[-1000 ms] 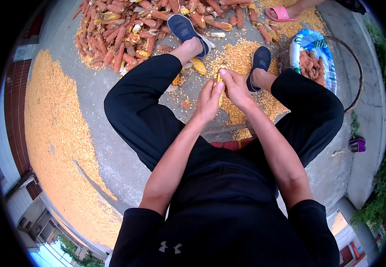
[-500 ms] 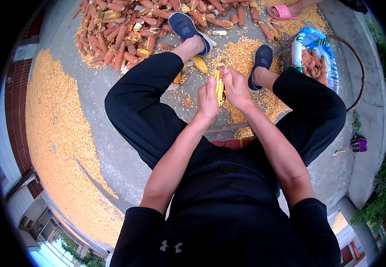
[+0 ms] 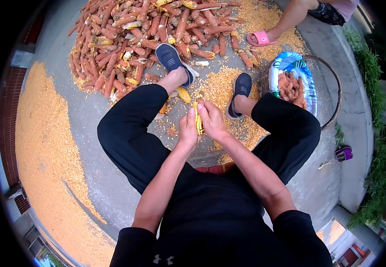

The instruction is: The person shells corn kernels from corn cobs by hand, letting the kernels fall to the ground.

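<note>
Between my two hands is a corn cob (image 3: 198, 118) with yellow kernels, held upright above the ground between my knees. My left hand (image 3: 187, 128) closes round its left side. On the right side, my right hand (image 3: 212, 119) grips it with the thumb near its upper end. Loose kernels (image 3: 219, 89) lie scattered beneath and beyond the hands. Another yellow cob (image 3: 184, 95) rests on the ground beside my left shoe (image 3: 170, 58).
A heap of reddish cobs (image 3: 157, 26) lies ahead. Right of my right shoe (image 3: 242, 84) stands a lined basket (image 3: 308, 84) holding cobs. A wide kernel layer (image 3: 46, 147) covers the left. Another person's foot in a pink sandal (image 3: 262, 38) is ahead right.
The view has shifted, so the heap and basket appear lower and more of the other person's leg shows. The cob stays between my hands, its kernels more visible than one second ago.
</note>
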`<state>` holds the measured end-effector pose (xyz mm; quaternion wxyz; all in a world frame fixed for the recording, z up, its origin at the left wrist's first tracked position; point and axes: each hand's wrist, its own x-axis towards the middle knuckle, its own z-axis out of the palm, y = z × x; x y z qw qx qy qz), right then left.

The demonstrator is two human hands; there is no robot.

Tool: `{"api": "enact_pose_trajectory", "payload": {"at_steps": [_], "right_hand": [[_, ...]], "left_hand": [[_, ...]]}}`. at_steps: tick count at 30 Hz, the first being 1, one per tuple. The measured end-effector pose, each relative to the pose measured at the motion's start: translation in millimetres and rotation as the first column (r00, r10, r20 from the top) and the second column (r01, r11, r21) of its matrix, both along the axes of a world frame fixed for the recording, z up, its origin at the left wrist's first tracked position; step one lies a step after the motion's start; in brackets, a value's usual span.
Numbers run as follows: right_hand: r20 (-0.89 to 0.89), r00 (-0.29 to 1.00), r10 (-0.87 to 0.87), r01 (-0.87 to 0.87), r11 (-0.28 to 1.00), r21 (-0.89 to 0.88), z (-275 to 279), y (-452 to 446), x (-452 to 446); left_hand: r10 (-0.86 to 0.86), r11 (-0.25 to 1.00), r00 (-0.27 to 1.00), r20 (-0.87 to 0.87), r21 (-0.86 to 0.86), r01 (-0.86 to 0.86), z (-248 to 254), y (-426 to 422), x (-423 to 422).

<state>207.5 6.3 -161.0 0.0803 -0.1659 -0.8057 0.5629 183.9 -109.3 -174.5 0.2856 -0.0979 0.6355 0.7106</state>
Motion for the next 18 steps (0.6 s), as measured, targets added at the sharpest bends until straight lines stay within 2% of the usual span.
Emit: {"api": "enact_pose_trajectory", "payload": {"at_steps": [2, 3, 5, 6, 7, 10, 11, 13, 14, 17, 18], "right_hand": [[-0.062, 0.998, -0.004, 0.006, 0.999, 0.037, -8.8, -0.3, -1.8], [-0.089, 0.996, -0.004, 0.008, 0.999, 0.043, -8.9, -2.0, -2.8], [-0.029, 0.999, 0.034, -0.031, 0.996, 0.079, -9.9, -3.1, -3.4], [0.009, 0.998, 0.055, -0.056, 0.994, 0.091, -5.1, -2.5, -3.5], [0.047, 0.996, 0.077, -0.082, 0.991, 0.106, 0.3, -0.9, -4.1], [-0.01, 0.996, 0.087, -0.085, 0.989, 0.12, 5.0, 0.1, -3.5], [-0.02, 0.995, 0.093, -0.09, 0.986, 0.14, 4.1, 1.3, -2.8], [0.003, 0.995, 0.101, -0.101, 0.995, -0.025, 7.4, 5.5, 1.3], [0.0, 0.995, 0.102, -0.101, 0.992, -0.074, 9.8, 6.8, 2.5], [-0.01, 0.999, 0.037, -0.038, 0.984, -0.171, -16.6, 12.5, -3.5], [0.004, 1.0, 0.011, -0.01, 0.98, -0.197, -15.3, 15.5, -9.2]], "left_hand": [[0.018, 0.999, 0.989, 0.146, 0.039, -0.024, 13.9, 1.4, 1.1], [0.034, 0.997, 0.992, 0.123, 0.058, -0.041, 13.5, 3.4, 2.8], [0.068, 0.994, 0.995, 0.078, 0.086, -0.075, 4.9, 3.8, 5.2], [0.037, 0.998, 0.999, 0.004, 0.057, -0.037, 1.8, 4.5, 4.7], [0.053, 0.998, 0.998, 0.034, 0.045, -0.054, -0.4, 5.5, 5.8], [0.081, 0.997, 0.99, 0.113, 0.013, -0.083, 2.0, 7.0, 6.3], [0.019, 0.996, 0.981, 0.193, 0.083, -0.035, 4.1, 1.2, 1.4], [-0.123, 0.973, 0.933, 0.339, 0.229, 0.045, 20.5, -11.5, -11.7], [-0.147, 0.968, 0.928, 0.342, 0.244, 0.064, 21.1, -12.5, -15.2], [-0.047, 0.999, 0.997, 0.065, -0.022, 0.049, 13.4, 4.4, -17.4], [-0.094, 0.988, 0.978, -0.187, -0.14, 0.069, 10.7, 8.5, -17.1]]}}
